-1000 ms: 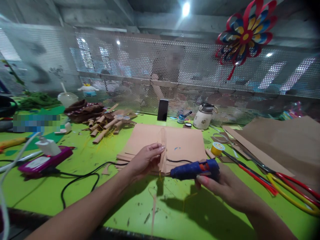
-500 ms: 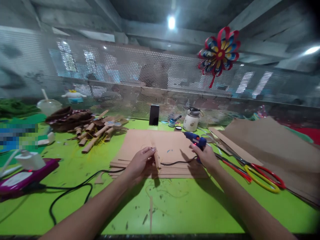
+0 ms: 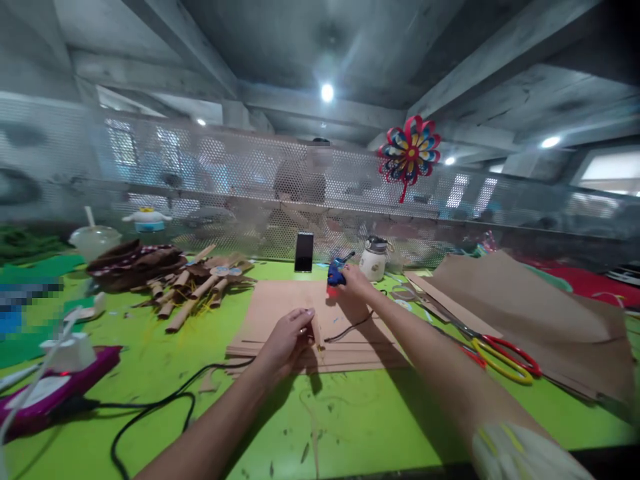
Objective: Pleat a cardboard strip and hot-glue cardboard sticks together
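Observation:
My left hand pinches a narrow folded strip of brown cardboard that stands upright on a stack of flat cardboard sheets. My right hand is stretched far forward over the back edge of that stack, closed round a blue hot glue gun. The gun's black cord trails back across the sheets. A black phone stands just left of the gun and a white jar just right of it.
Rolled cardboard tubes lie at the back left. Red-and-yellow scissors rest on the green table beside large brown sheets. A purple power strip sits at left. A perforated screen with a paper pinwheel closes the back.
My right hand has carried the glue gun from near my body to the far back of the cardboard stack. My left hand has kept its pinch on the strip.

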The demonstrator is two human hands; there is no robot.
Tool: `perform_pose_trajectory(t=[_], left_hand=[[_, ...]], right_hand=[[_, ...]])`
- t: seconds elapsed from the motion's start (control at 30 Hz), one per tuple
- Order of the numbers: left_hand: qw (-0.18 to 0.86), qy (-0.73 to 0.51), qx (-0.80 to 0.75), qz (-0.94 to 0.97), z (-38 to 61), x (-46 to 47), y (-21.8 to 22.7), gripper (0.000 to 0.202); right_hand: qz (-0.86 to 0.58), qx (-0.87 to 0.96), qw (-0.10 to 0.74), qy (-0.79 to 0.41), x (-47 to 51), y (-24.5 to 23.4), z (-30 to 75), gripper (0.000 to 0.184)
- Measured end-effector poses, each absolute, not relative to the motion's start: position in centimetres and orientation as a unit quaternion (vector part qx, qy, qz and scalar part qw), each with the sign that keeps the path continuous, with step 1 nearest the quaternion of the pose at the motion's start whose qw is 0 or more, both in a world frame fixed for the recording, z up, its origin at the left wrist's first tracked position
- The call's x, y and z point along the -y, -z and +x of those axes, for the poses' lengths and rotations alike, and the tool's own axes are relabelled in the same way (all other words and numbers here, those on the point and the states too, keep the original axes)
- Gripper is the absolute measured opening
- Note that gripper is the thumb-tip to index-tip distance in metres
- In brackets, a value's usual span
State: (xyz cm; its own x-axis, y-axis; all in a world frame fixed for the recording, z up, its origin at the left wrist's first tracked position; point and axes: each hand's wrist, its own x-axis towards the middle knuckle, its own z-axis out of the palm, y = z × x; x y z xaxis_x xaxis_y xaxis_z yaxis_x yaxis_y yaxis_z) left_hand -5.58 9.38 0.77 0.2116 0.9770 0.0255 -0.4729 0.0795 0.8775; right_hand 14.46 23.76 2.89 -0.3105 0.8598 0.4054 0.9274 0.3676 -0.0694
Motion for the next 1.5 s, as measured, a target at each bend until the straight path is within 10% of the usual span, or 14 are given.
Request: perform_pose_trajectory(t=[0.33, 0.8, 1.1, 1.5], left_hand=[[0.658, -0.533, -0.337, 0.41, -5.1, -9.1, -0.9, 0.023], [0.625, -0.538, -0.346, 0.448, -3.8, -9.1, -1.8, 0.031], [0.575, -0.548, -0.369, 0.483, -2.2, -8.8, -2.5, 0.032], [0.612, -0.583, -0.319, 0.429, -1.6, -7.9, -2.3, 0.027]], right_hand=[[-0.57, 0.813, 0.115, -0.011, -23.9, -2.5, 15.6, 0.026], [-0.428, 0.781, 0.337, -0.306, -8.8, -1.9, 14.5, 0.056], [-0.411, 0.677, 0.439, -0.424, -6.3, -2.2, 13.0, 0.023], [-0.406, 0.61, 0.475, -0.488, -5.6, -1.8, 13.1, 0.027]])
